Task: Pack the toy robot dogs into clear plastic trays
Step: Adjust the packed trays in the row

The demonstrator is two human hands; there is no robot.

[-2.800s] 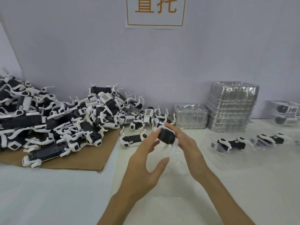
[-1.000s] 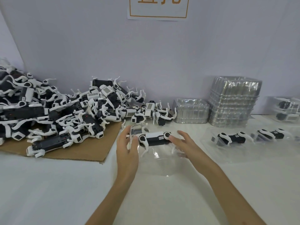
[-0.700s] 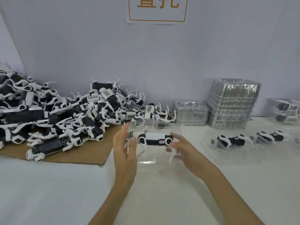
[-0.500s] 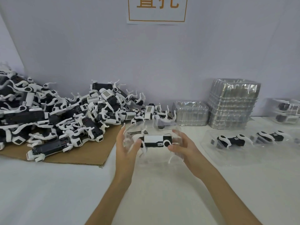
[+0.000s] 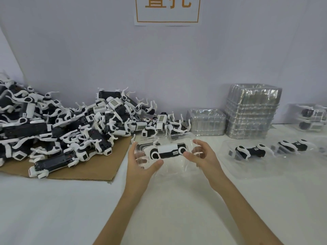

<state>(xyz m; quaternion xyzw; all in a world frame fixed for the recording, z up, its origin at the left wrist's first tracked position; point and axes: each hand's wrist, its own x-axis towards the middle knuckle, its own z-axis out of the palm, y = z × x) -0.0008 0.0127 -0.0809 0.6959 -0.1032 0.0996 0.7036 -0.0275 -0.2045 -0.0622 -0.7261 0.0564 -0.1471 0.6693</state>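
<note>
**One dog sitting in its tray, both hands on it**

The toy robot dog (image 5: pixel 167 150) lies sideways in a clear plastic tray (image 5: pixel 169 168), right between the two sets of fingers and lifted a bit off the worktop (image 5: pixel 53 209). It has a black body with a white panel across the back, and round black joints ringed in white at each end. There's a tiny label near the right joint, and thin white legs show through the plastic.

The left hand (image 5: pixel 139 163) grips the tray's left edge, thumb in front and fingers (image 5: pixel 132 149) wrapped behind. The right hand (image 5: pixel 203 156) grips the right edge, fingers (image 5: pixel 201 145) curled over the rim and thumb by the dog's end.

Left of the left fingers there's a big heap of loose dogs (image 5: pixel 70 128) on a cardboard sheet (image 5: pixel 99 167). Beyond the right fingers stand a short stack of empty trays (image 5: pixel 206 122) and a taller stack (image 5: pixel 251 112). Off to the right of them, two packed dogs (image 5: pixel 251 151) lie in trays on the worktop.
</note>
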